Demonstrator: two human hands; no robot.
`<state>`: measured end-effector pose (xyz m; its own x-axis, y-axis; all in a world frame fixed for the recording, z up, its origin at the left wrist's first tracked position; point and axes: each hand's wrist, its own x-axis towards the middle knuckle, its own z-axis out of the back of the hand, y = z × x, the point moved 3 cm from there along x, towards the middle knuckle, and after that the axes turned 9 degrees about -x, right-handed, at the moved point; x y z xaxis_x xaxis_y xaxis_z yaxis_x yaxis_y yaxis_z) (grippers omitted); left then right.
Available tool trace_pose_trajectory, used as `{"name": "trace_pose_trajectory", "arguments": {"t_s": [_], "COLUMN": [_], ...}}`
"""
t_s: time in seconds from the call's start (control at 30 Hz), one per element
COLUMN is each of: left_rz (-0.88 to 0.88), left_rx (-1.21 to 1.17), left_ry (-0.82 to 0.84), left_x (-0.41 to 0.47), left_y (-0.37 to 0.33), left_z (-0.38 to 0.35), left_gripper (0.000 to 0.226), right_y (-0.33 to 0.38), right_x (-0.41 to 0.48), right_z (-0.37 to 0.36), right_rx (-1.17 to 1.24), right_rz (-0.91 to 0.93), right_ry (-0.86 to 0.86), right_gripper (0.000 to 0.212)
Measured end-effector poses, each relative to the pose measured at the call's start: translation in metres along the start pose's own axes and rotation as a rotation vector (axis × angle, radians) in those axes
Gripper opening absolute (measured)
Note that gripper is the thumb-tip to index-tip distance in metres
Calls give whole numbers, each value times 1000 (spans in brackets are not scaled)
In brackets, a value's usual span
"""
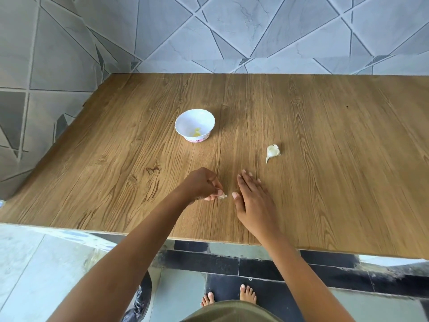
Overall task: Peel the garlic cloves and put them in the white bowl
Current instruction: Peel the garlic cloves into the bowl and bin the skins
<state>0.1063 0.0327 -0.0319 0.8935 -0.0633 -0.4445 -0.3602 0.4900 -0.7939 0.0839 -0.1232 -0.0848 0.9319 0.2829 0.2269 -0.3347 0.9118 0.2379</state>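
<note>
A small white bowl [194, 123] with a scalloped rim stands on the wooden table [325, 159], with something small and yellowish at its bottom. An unpeeled garlic clove [272, 152] lies to the bowl's right. Near the table's front edge my left hand [201, 184] has its fingers curled and pinches a small whitish bit of garlic [222, 195] against the tabletop. My right hand [254, 198] lies just to the right of it, fingers straight and flat over the wood, thumb tip close to the pinched bit.
The table meets a grey tiled wall [232, 31] at the back and left. Its front edge runs across the lower view, with tiled floor and my bare feet [232, 296] below. A dark bag [141, 296] sits on the floor at lower left.
</note>
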Motion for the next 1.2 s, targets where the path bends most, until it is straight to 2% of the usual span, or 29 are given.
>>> {"name": "trace_pose_trajectory", "arguments": {"t_s": [0.13, 0.2, 0.33, 0.4, 0.5, 0.63, 0.87, 1.03, 1.2], "left_rz": [-43, -74, -67, -80, -137, -205, -187, -290, -256], "left_rx": [86, 73, -361, -510, -558, -546, -611, -505, -551], "left_ry": [-33, -55, -14, -3, -29, -99, -143, -232, -220], "left_x": [0, -2, -9, -14, -19, -24, -25, -26, -23], "left_y": [-4, -2, 13, 18, 15, 11, 10, 4, 7], "left_z": [-3, -2, 0, 0, 0, 2, 2, -1, -5], "left_gripper": [11, 9, 9, 12, 13, 16, 10, 11, 8], "right_y": [0, -1, -4, -1, 7, 12, 17, 23, 19], "right_x": [0, 1, 1, 3, 10, 17, 21, 20, 21], "right_z": [0, 4, 19, 25, 27, 25, 27, 22, 20], "right_rx": [13, 102, 501, 716, 1053, 1264, 1231, 1333, 1120], "right_rz": [12, 24, 28, -66, -285, -422, -385, -491, -336], "right_ry": [-3, -36, -73, 28, 248, 289, 138, 123, -34], "right_gripper": [54, 44, 32, 27, 17, 15, 14, 7, 16]}}
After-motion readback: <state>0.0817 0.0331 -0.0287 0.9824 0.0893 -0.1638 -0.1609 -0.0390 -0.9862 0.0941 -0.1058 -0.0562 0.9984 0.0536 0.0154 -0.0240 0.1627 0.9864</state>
